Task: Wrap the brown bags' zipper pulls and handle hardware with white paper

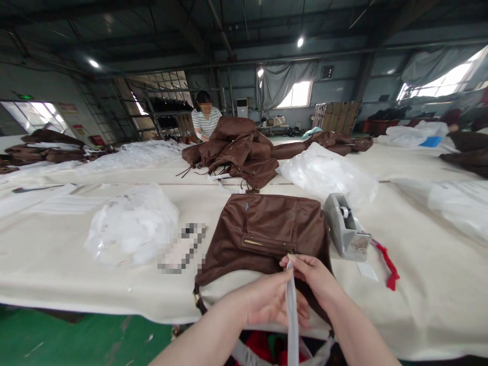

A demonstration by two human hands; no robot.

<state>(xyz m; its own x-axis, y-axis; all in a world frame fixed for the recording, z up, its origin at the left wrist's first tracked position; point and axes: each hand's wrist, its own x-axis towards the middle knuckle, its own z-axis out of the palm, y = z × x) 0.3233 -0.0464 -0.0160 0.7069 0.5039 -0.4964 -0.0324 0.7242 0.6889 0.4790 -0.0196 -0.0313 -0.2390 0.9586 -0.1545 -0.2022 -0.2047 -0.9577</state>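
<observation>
A brown leather handbag (274,213) lies flat on the covered table in front of me, its zipped pocket facing up and its strap end toward me. Just over the bag's near edge, my right hand (314,274) pinches the top of a narrow white translucent strip (292,320) between thumb and fingers. My left hand (269,300) is closed about the same strip slightly lower, thumb against it and fingers partly hidden behind. The strip hangs down toward my body. Whether the strip is attached to the bag cannot be made out.
Right of the bag stands a grey tape dispenser (345,229), with a red cord (389,264) beside it. Clear plastic bags (131,223) lie left and behind right. A pixelated flat object (183,249) is left. Farther back, brown bags (240,147) are piled before a person (206,119).
</observation>
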